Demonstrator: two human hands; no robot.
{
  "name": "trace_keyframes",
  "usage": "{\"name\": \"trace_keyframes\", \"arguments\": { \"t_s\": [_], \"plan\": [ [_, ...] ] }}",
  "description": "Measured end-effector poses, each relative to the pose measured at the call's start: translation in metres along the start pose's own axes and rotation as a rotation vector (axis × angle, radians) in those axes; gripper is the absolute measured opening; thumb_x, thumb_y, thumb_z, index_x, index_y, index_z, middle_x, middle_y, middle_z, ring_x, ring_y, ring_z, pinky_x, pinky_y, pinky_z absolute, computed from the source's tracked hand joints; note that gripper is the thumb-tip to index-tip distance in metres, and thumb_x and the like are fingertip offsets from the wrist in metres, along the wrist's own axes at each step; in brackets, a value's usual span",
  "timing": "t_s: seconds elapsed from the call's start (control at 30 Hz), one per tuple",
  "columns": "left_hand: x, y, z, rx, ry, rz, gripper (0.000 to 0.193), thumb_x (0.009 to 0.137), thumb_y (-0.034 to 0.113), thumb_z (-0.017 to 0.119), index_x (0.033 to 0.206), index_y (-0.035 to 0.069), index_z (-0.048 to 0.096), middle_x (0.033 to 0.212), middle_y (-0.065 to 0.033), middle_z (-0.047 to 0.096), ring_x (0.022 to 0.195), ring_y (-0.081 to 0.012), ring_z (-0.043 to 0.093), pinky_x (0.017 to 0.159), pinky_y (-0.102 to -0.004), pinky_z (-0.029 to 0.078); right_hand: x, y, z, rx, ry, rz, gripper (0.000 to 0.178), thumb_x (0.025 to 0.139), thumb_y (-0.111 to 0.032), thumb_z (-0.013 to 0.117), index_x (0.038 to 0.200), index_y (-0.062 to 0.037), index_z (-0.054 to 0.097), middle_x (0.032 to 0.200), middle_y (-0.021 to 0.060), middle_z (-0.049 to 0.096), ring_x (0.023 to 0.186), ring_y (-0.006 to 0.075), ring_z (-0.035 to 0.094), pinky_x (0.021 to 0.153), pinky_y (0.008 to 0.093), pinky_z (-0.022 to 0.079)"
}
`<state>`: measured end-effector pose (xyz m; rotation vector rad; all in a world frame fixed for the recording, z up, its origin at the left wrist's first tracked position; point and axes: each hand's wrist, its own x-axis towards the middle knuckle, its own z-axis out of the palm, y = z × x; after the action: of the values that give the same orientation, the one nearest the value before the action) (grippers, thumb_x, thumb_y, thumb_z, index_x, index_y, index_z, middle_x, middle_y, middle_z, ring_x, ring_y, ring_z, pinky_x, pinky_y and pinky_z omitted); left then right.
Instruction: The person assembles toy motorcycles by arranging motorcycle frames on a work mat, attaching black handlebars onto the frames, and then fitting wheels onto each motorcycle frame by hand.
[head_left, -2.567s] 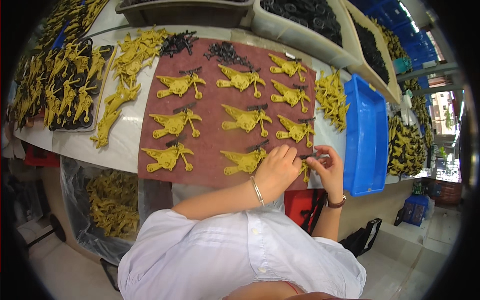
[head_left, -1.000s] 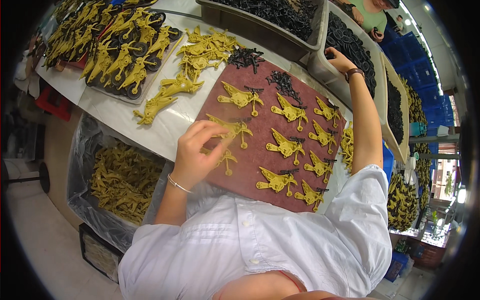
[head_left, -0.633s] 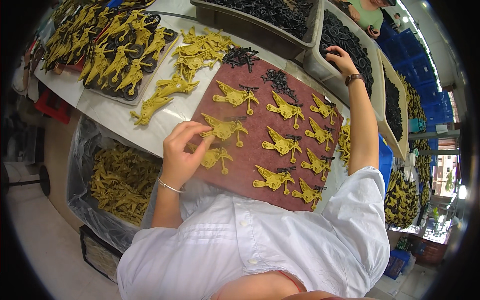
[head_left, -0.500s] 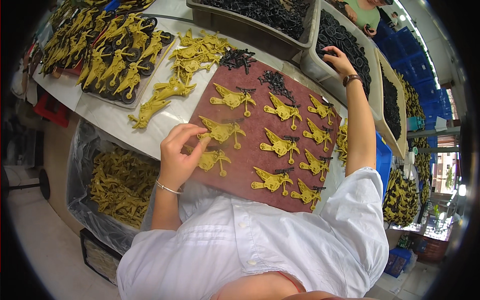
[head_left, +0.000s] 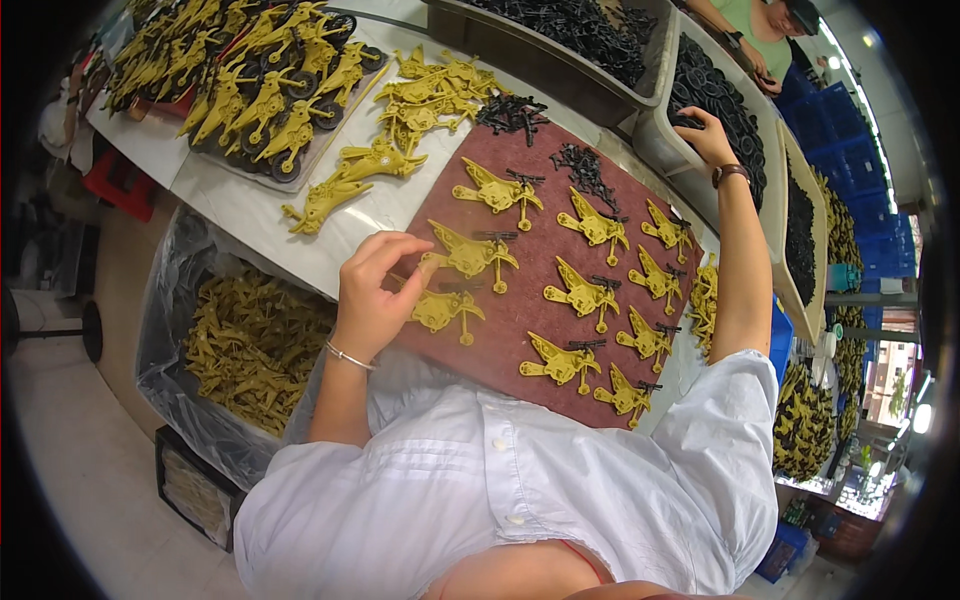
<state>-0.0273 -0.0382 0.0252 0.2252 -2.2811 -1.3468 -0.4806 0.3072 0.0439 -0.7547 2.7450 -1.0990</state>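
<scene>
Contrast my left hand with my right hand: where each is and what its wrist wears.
The left hand is at the left edge of the red-brown mat, beside yellow parts; the right hand is at the pale bin of black rings.
The left hand's wrist wears a thin silvery bracelet, the right hand's a brown-strapped watch.
Both hands are ungloved.

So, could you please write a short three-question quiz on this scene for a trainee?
1. Which hand is at the tub of black rings?
2. True or false: the mat is blue.
3. Fill in the blank: the plastic-lined bin at lower left holds many ____ parts.

Key:
1. The right hand.
2. False; the mat is dark red.
3. Yellow.
</scene>
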Motion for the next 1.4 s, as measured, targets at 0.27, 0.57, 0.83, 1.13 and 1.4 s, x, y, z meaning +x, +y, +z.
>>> {"name": "trace_keyframes", "arguments": {
  "t_s": [0.27,0.57,0.83,1.13,1.4],
  "plan": [
    [-0.003,-0.006,-0.005,-0.005,0.005,-0.024,0.017,0.077,0.001,0.072,0.093,-0.001,0.068,0.09,-0.0113,0.067,0.085,-0.0217,0.065,0.076,-0.0299,0.05,-0.017,-0.018,-0.009,0.644,0.33,0.334,0.056,0.074,-0.001,0.079,0.121,-0.0029,0.049,0.097,0.0088,0.069,0.083,0.011,0.063,0.068,0.0236,0.052],
    [0.012,-0.016,-0.007,0.081,0.046,0.055,0.016,0.077,0.003,0.072,0.094,0.002,0.069,0.092,-0.0117,0.068,0.084,-0.0251,0.066,0.076,-0.0327,0.052,-0.053,-0.045,-0.017,1.19,0.466,0.205,0.065,0.076,0.0,0.077,0.131,-0.0028,0.041,0.099,0.006,0.067,0.085,0.0116,0.062,0.058,0.0206,0.052],
    [0.046,0.017,0.047,-0.653,-0.16,-0.091,0.03,0.09,0.007,0.066,0.118,-0.003,0.059,0.107,-0.009,0.065,0.095,-0.0152,0.064,0.085,-0.0275,0.052,-0.148,-0.191,0.086,1.359,-0.188,0.167,0.02,0.084,-0.008,0.071,0.101,-0.0116,0.061,0.092,-0.002,0.065,0.085,0.0062,0.062,0.06,0.0167,0.046],
    [0.068,0.009,0.051,-0.821,-0.294,-0.232,0.024,0.09,0.005,0.066,0.11,-0.006,0.059,0.099,-0.0086,0.068,0.089,-0.0128,0.066,0.082,-0.0262,0.054,-0.179,-0.228,0.152,1.347,-0.109,0.399,0.026,0.083,-0.009,0.074,0.104,-0.0141,0.059,0.092,-0.0033,0.065,0.08,0.0081,0.063,0.061,0.0241,0.05],
    [0.108,-0.039,0.015,-0.271,-0.409,-0.27,0.028,0.087,0.01,0.07,0.111,-0.001,0.061,0.09,-0.0068,0.07,0.079,-0.0092,0.065,0.07,-0.0235,0.052,-0.198,-0.206,0.136,1.377,-0.114,0.352,0.018,0.089,-0.016,0.069,0.103,-0.0123,0.06,0.088,-0.0019,0.061,0.076,0.0084,0.062,0.053,0.0181,0.049]
  ]
}}
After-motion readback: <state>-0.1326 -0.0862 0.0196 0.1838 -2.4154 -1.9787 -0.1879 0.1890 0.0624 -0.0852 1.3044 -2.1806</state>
